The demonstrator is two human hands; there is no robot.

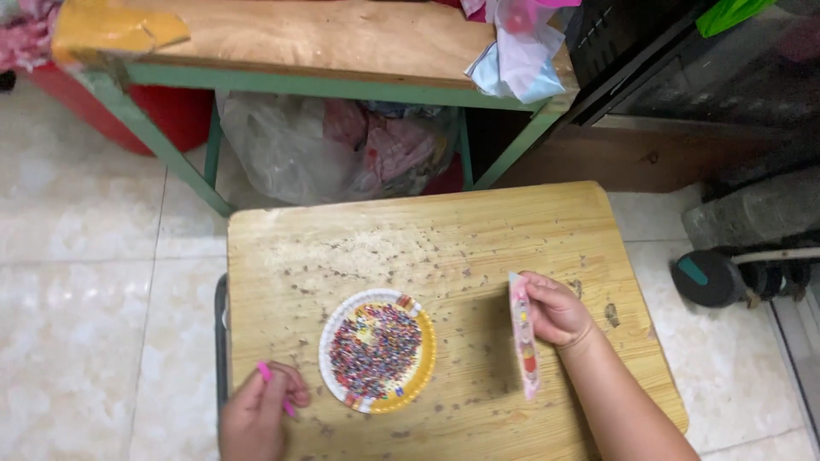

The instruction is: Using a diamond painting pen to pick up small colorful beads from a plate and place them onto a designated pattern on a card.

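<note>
So the right hand [555,309] is closed around a long thin pink strip [524,346], some kind of flat holder with little coloured bits along it, held upright on its edge just above the tabletop [478,230], to the right of the plate. Grip is at the upper end, thumb on one face and fingers on the other, so most of the strip hangs free below the hand. It looks light and a bit bendy to me, probably thin plastic or card, so pinching it by the flat faces near the middle would likely keep it from flopping or tipping its contents. The left hand [256,410] is curled shut on a small pink stick-like tool [273,382], near the bottom left corner of the tabletop, just beside the paper plate [424,363]. That plate sits about centre-front and is piled with tiny multicoloured beads [376,350]; those look super light and rolly, easy to scatter if the plate gets bumped, and the plate itself looks flimsy. The wood is speckled with small dark specks all over, can't tell if they're stray beads or marks. Behind it there's a green-framed wooden bench [299,51] with crumpled pink and blue plastic bags [517,51] on top and a big clear plastic bag [333,145] stuffed underneath, plus something red [171,111] on the tile floor [77,282]. Nothing sits between the two hands except the plate.
</note>
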